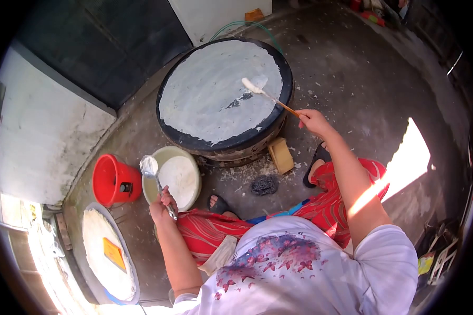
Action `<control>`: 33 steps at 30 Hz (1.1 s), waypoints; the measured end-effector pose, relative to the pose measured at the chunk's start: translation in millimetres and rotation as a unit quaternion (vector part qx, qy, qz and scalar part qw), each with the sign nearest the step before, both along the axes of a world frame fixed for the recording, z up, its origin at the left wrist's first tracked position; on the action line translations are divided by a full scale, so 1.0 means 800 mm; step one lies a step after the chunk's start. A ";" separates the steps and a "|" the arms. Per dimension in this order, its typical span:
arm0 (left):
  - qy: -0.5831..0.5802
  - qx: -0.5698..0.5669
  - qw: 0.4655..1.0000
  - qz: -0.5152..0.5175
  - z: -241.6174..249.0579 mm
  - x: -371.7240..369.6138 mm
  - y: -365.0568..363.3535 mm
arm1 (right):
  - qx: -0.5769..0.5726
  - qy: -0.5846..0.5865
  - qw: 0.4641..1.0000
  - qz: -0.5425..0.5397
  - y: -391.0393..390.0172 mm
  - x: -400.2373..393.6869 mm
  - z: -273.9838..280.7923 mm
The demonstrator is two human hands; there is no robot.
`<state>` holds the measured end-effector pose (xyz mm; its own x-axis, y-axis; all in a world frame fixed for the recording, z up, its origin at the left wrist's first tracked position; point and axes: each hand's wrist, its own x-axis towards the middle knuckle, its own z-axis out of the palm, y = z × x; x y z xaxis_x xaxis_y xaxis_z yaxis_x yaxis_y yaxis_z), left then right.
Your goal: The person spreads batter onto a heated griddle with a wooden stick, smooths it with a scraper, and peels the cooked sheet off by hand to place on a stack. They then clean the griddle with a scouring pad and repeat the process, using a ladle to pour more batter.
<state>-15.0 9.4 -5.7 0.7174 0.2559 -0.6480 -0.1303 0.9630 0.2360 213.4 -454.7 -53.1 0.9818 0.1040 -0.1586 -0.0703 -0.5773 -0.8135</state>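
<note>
My right hand (314,123) is wrapped round the thin wooden handle of a batter spreader (253,86). Its white-coated head rests over the right part of a large round griddle (169,130). A thin, pale sheet of batter (210,84) covers most of the griddle, with small dark gaps near the spreader. Closer to my body, my left hand (163,205) grips a metal ladle (150,167) by its handle. White batter coats the ladle's bowl, which is above the rim of a pale basin (196,193). White batter (177,181) lies in that basin.
Left of the basin stands a red bucket (115,181). A round tray (135,283) holds white sheets with a yellow scraper (113,254) on top. By the griddle's base are a tan block-like object (281,156) and a dark scouring-pad-like lump (264,185). Walls border the left.
</note>
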 end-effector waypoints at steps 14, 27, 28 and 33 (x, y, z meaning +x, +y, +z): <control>-0.433 -0.257 0.857 0.104 0.054 -0.019 -0.040 | 0.032 -0.030 0.998 -0.036 0.014 -0.033 -0.024; -0.213 0.427 0.863 -0.167 0.101 -0.010 -0.099 | 0.072 -0.044 0.991 -0.101 0.071 -0.093 -0.036; -0.148 0.475 0.846 -0.190 0.104 -0.003 -0.113 | 0.087 -0.050 0.992 -0.077 0.092 -0.107 -0.042; -0.021 0.535 0.780 -0.325 0.073 0.047 -0.161 | 0.130 0.015 0.991 -0.019 0.127 -0.116 -0.011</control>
